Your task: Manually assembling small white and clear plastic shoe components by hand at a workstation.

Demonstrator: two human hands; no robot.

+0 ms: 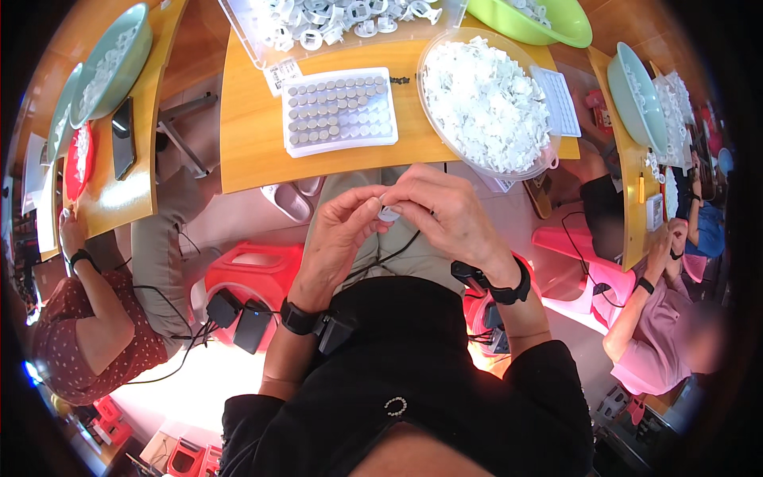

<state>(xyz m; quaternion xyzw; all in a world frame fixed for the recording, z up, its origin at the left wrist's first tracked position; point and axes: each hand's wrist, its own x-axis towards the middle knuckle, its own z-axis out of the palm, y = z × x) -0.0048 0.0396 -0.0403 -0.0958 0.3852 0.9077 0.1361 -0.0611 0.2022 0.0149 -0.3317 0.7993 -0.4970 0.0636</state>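
Above my lap, in front of the table edge, both hands meet at a small round white plastic part point(388, 213). My left hand point(346, 219) pinches it from the left between thumb and fingers. From the right, my right hand point(445, 208) has its fingertips closed on the same part and covers some of it. Beyond the hands, a white tray point(342, 145) stands on the table with rows of small grey discs point(334, 101). To its right is a round clear tub point(430, 119) heaped with small white plastic pieces point(485, 99).
A clear bin point(251, 40) of white ring-shaped parts point(342, 17) and a green basin point(568, 30) stand at the table's far side. A white slotted tray point(560, 102) lies beside the tub. Red stools point(254, 266) flank me. People work at side tables left and right.
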